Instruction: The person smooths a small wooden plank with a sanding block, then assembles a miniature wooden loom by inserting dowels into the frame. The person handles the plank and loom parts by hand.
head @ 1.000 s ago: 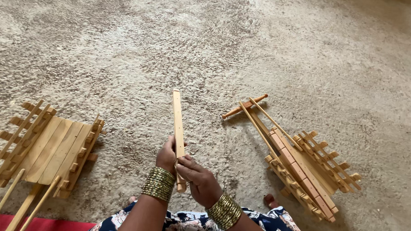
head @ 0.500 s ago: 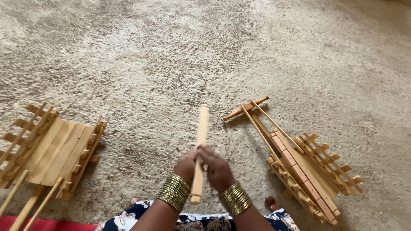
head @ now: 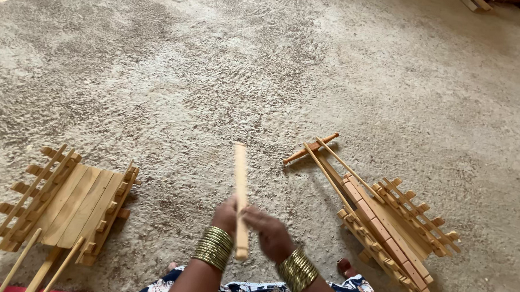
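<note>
A long pale wooden stick [head: 240,180] stands nearly upright between my two hands, low in the middle of the view. My left hand [head: 226,215] presses against its left side and my right hand [head: 271,233] against its right side, both blurred by motion. Each wrist carries a stack of gold bangles [head: 213,248]. The stick's lower end shows just beneath my hands.
A slatted wooden frame [head: 68,202] with loose sticks lies on the rough ground at the left. Another slatted wooden frame [head: 392,228] lies at the right, with thin rods and an orange dowel [head: 310,148] at its far end. Patterned cloth [head: 255,290] covers my lap.
The stick has shifted from left of centre toward the middle and turned between my palms. My hands slid against each other around it, and the right hand now sits lower.
</note>
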A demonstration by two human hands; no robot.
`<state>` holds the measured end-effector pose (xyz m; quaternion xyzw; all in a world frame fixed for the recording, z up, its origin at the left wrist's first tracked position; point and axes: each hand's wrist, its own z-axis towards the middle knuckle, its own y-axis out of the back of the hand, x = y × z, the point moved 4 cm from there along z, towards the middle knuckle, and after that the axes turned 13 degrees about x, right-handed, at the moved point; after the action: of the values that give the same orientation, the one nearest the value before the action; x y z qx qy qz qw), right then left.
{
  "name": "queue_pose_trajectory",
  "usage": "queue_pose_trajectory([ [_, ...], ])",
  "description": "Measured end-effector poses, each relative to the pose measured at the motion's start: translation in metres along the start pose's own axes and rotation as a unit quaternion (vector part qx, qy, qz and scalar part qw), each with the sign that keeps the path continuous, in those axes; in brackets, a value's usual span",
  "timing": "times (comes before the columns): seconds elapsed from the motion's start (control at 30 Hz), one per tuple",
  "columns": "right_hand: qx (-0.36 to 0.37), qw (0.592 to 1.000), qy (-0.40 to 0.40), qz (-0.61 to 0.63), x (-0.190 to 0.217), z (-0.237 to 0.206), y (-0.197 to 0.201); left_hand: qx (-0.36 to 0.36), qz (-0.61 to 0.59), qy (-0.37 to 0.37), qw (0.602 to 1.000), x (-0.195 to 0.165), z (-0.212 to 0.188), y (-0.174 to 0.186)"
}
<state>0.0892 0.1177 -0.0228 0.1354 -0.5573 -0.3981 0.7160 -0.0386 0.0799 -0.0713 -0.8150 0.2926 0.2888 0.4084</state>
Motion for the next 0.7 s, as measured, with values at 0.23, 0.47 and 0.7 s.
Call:
queue_pose_trajectory([
  [0.23,-0.131,0.968,-0.151,-0.15,-0.082,-0.028,0.068,0.113,0.06,0.126,0.984,0.041,-0.043,-0.067],
  [0.47,-0.105,0.974,-0.199,-0.035,-0.094,-0.027,0.069,0.203,0.101,0.135,0.965,0.051,-0.012,-0.043],
  [0.7,-0.007,0.992,-0.009,-0.126,-0.036,-0.005,0.008,0.286,0.07,0.004,0.956,0.024,0.016,-0.001],
])
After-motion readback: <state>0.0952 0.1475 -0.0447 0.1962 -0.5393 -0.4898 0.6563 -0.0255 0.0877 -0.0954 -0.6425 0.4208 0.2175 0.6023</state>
